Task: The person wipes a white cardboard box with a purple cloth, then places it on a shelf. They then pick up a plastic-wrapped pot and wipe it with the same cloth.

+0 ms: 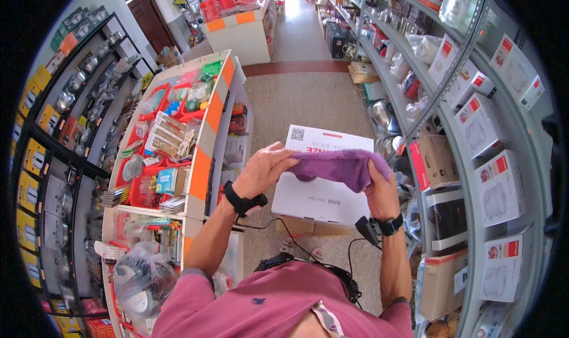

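Note:
A purple cloth is stretched between my two hands at chest height. My left hand pinches its left end, fingers on top. At the other end my right hand grips it, the thumb pressed on the near side and the cloth folded over the fingers. Below and beyond the cloth is a white printed carton, its upper face partly hidden by the cloth. Under it, part of a brown cardboard box shows. Both wrists wear black straps with small devices, and a black cable hangs near my waist.
A display counter with an orange-and-white edge stands on my left, bearing red baskets of small goods. Metal shelves line my right, holding boxed appliances. Black racks stand farther left. A second counter is ahead beside the aisle floor.

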